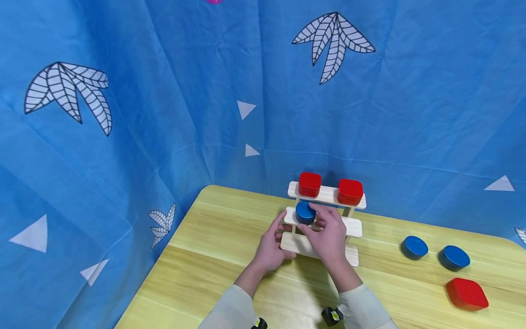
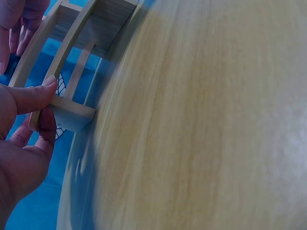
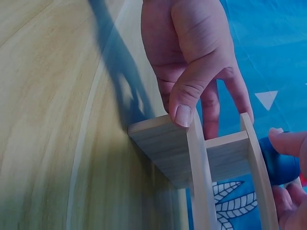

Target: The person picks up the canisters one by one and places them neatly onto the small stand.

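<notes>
A small three-tier wooden shelf (image 1: 351, 227) stands near the back of the table. My left hand (image 1: 270, 249) grips its left end, the thumb at the bottom board and the fingers around the side. In the left wrist view that thumb (image 2: 36, 97) presses on a board's edge. My right hand (image 1: 330, 233) pinches a round blue container (image 1: 305, 211) between thumb and fingers, at the left part of the middle board. Close up in the right wrist view, the blue container (image 3: 278, 163) is partly covered by the fingers. Two red square containers (image 1: 309, 183) (image 1: 350, 191) sit on the top board.
To the right on the wooden table (image 1: 185, 260) lie two round blue containers (image 1: 414, 247) (image 1: 454, 257) and a red square one (image 1: 467, 293). A blue patterned curtain (image 1: 205, 91) hangs behind the table and along its left side.
</notes>
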`<state>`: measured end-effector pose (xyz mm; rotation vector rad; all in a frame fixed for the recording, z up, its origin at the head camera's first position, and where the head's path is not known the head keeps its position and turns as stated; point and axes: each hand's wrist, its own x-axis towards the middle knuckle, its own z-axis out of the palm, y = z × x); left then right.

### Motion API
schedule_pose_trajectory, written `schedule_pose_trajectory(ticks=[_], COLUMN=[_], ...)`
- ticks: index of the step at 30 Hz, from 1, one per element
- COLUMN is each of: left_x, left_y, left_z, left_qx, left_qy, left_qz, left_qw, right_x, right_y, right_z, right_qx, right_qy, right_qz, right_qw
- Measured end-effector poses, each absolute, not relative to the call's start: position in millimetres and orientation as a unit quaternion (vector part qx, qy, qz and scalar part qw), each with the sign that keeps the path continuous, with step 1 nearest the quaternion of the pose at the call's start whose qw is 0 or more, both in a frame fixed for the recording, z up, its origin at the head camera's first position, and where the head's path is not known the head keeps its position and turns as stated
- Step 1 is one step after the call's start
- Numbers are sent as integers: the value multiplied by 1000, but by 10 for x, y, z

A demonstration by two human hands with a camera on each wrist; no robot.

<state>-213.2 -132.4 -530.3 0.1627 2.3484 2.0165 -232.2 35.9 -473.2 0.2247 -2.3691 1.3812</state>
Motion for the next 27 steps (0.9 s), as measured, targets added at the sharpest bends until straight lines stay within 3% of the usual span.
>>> schedule_pose_trajectory(ticks=[11,27], left_x=[-2133,-2135], left_y=[-1312,-1287], left_z=[-5299,-5320], left_qx=[52,44], left_qy=[758,757], left_qz=[650,652], left_qw=[17,13], right_x=[-2231,-2161], right_y=[464,709], right_z=[-4731,-4793], right_qx=[74,81], right_qy=[-834,-821], right_qz=[508,502], right_qw=[204,261])
